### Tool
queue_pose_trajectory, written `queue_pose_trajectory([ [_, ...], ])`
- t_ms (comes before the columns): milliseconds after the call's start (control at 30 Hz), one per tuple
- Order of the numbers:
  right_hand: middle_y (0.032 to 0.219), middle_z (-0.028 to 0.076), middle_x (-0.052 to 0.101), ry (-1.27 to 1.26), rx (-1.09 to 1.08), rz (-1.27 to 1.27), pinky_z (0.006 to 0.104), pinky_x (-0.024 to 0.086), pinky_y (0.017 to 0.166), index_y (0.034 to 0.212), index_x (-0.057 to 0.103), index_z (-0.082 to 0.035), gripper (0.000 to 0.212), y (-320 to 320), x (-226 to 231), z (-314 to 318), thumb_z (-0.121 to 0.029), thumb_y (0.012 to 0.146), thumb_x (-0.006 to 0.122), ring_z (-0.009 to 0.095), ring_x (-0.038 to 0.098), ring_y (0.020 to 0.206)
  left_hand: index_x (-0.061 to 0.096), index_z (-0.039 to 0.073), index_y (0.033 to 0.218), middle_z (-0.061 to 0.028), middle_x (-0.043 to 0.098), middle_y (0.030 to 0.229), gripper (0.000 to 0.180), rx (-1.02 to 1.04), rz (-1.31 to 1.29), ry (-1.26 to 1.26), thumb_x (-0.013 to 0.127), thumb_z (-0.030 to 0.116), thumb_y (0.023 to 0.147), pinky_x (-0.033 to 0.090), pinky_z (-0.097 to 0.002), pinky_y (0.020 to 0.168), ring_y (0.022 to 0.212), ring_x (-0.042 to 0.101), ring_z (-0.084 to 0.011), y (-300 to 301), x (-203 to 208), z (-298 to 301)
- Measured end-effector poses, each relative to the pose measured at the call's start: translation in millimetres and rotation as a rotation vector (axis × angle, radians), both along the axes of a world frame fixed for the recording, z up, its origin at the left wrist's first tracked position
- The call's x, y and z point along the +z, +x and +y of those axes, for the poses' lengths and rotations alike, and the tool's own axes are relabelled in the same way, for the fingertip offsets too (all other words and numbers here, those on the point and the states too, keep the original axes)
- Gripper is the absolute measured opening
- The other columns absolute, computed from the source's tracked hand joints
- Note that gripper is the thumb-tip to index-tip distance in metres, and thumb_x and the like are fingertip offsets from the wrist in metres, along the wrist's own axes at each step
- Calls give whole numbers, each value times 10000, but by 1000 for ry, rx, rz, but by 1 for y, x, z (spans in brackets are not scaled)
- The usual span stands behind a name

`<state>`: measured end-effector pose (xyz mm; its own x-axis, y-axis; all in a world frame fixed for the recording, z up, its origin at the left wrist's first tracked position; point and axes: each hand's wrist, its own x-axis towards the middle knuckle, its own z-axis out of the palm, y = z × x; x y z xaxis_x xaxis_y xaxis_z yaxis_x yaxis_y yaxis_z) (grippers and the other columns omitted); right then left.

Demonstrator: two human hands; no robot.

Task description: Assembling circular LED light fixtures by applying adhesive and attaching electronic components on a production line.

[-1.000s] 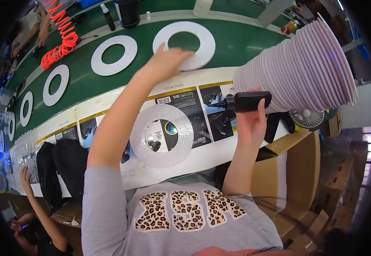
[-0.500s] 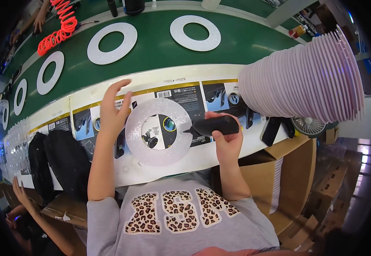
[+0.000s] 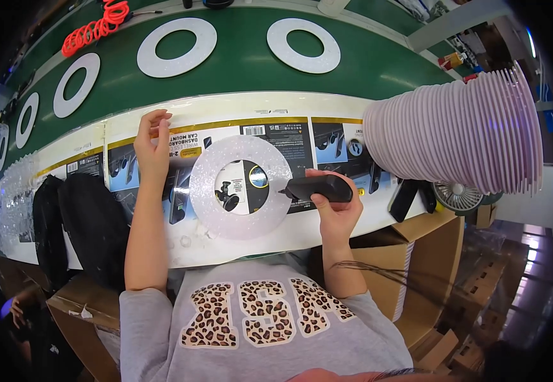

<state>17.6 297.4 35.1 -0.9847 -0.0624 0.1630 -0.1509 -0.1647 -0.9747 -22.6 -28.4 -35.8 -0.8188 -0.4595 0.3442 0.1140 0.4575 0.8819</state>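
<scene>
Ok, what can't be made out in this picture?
Head view:
Black elongated handheld tool: partly covered by the right hand; whether it touches the nearest glittery white ring is too small to tell.
Dark printed panel: partly hidden under that ring.
Tall stack of thin white rings: packed too tightly to count.
Orange-red coiled hose: cut off by the top edge.

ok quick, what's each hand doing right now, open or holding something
Left hand: open, fingers loosely curled, nothing visible in it.
Right hand: closed around a black handheld tool, tip at the white ring.
</scene>
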Motion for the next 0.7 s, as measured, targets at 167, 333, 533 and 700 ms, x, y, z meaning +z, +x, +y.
queue_pose_trajectory([
  [167,1112,214,643,4,-9,-11,343,517,911,1129,538,47,405,-1,0,-1,82,765,712,255,626,1058,582,29,1077,-82,676,976,165,-2,-2,26,523,98,939,492,-281,766,833,614,-150,-1,-4,-2],
  [333,1077,215,652,38,-22,-31,372,522,907,1106,542,32,400,-2,-4,-1,-29,772,755,281,638,1031,582,31,1077,-75,675,974,162,-4,5,52,525,97,940,493,-269,753,827,611,-137,-1,-6,-4],
  [533,1071,211,653,40,-13,-30,368,526,902,1102,544,34,394,-3,-6,-2,-38,777,755,279,639,1029,585,26,1077,-70,669,978,159,-12,21,101,520,85,945,489,-256,747,816,607,-125,-2,-7,-4],
  [700,1067,210,654,31,-30,-20,372,525,901,1106,540,34,406,-4,-6,-2,-53,777,761,277,642,1014,578,14,1118,-81,648,1031,189,-39,-23,128,516,100,962,468,-233,805,870,566,-106,-1,-8,-6],
])
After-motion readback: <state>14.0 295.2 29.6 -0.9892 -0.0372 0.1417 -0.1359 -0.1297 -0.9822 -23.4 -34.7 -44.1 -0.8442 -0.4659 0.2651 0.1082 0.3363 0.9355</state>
